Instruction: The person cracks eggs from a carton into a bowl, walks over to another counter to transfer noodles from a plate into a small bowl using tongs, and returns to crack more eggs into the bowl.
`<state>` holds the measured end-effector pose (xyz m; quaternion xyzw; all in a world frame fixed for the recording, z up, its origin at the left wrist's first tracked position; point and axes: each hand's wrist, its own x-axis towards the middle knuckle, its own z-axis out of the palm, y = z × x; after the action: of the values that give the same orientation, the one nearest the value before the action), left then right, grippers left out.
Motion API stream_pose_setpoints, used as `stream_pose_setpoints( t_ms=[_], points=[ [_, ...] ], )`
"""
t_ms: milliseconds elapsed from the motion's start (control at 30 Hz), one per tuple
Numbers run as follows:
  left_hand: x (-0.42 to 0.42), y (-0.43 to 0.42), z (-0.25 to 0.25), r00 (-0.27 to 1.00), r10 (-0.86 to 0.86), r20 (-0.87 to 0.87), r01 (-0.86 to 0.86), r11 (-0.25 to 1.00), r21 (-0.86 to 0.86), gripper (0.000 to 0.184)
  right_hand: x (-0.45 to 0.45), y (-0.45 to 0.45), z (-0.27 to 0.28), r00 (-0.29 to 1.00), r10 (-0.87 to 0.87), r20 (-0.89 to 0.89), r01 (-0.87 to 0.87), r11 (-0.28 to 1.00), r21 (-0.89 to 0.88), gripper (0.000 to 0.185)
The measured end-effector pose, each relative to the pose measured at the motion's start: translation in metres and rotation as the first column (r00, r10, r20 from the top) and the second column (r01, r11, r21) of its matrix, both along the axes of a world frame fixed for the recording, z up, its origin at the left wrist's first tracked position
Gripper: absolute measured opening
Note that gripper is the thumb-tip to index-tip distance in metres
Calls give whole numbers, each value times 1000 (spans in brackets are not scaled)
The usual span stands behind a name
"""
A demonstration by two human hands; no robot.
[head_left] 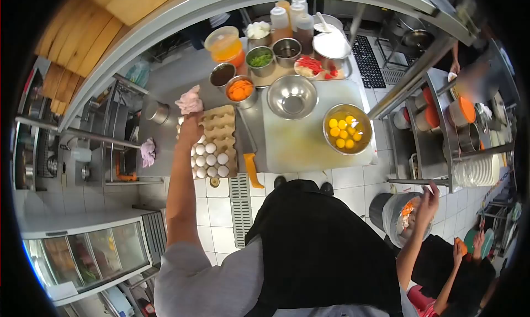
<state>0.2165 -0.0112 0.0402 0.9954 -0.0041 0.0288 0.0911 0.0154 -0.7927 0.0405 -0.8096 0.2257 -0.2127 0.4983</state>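
My left hand (191,129) reaches over the far left part of a cardboard egg tray (222,121). Its fingertips are hidden, so its grip does not show. White eggs (210,148) fill the near cups, while the far right cups hold none. A crumpled pink cloth (190,100) lies just beyond that hand. Off to the right, my right hand (428,204) is raised above a lined waste bin (393,220), its fingers closed on a small white piece that looks like eggshell. A steel bowl (365,146) of cracked eggs with several yolks (343,133) stands on the cutting board (292,146).
An orange-handled knife (251,165) lies beside the tray, its handle over the table edge. An empty steel bowl (292,97), a cup of sliced carrots (240,90) and squeeze bottles (280,20) stand farther back. At lower right, another person's hand (458,251) holds something orange.
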Motion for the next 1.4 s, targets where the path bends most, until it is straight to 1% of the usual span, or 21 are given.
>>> stream_pose_setpoints(
  t_ms=[100,133,167,233,267,367,400,467,500,567,700,867,933,1000,1033,1067,1100,1133,1233,1300,1400],
  points=[
    [-12,15,-4,983,156,-93,-153,988,35,45,56,114,42,926,377,-19,-376,925,62,29],
    [-19,13,1,949,198,-246,-218,974,-59,41,70,143,50,856,516,-21,-515,856,36,28],
    [-29,15,-5,947,205,-246,-228,971,-66,41,80,177,62,825,563,-48,-555,824,115,27],
    [-46,19,-19,986,-6,-165,-11,995,-101,37,99,222,63,680,729,-72,-728,684,44,30],
    [-48,17,-20,987,-5,-162,-11,995,-95,35,106,241,61,610,790,-55,-787,613,76,31],
    [-52,9,-10,995,-75,-61,68,992,-108,36,119,294,68,466,883,-63,-883,468,24,28],
    [-46,12,-13,980,-23,-195,5,996,-88,37,123,307,68,458,886,-66,-887,461,22,28],
    [-43,20,-16,970,-33,-243,15,997,-78,37,129,325,69,346,935,-77,-936,350,44,25],
    [-36,21,-15,955,-53,-292,35,997,-65,38,130,330,70,367,927,-80,-928,371,35,25],
    [-33,26,-6,948,-136,-289,110,988,-104,39,133,339,70,287,955,-74,-953,293,75,24],
    [-32,17,12,924,-151,-350,139,988,-61,44,132,339,56,292,955,-48,-949,296,106,23],
    [-31,16,13,941,-211,-265,215,976,-14,52,128,324,47,340,939,-46,-922,343,180,23],
    [-27,32,-2,952,-292,-90,259,927,-272,45,125,315,40,382,924,2,-909,376,181,24],
    [-25,19,8,986,-145,-85,59,773,-631,38,127,318,26,431,901,58,-895,418,153,27],
    [-21,6,10,993,-114,-11,73,697,-713,34,130,321,20,445,890,103,-893,432,122,30],
    [-16,-9,15,990,-138,-42,56,631,-774,34,130,327,25,467,874,136,-882,451,134,34],
    [-23,-63,51,985,-123,-121,-40,519,-854,33,128,329,33,492,855,163,-870,472,143,38],
    [-25,-105,63,973,-210,-95,1,416,-909,32,127,331,50,490,861,138,-871,477,118,41],
    [-28,-196,56,924,-368,-103,-35,185,-982,32,129,329,74,500,848,176,-864,501,41,46],
    [-24,-252,53,881,-450,-145,-85,150,-985,32,129,317,72,496,835,238,-859,513,-10,47],
    [-15,-315,48,850,-466,-244,-221,105,-970,25,130,279,52,644,725,243,-741,670,-34,50]
  ],
)
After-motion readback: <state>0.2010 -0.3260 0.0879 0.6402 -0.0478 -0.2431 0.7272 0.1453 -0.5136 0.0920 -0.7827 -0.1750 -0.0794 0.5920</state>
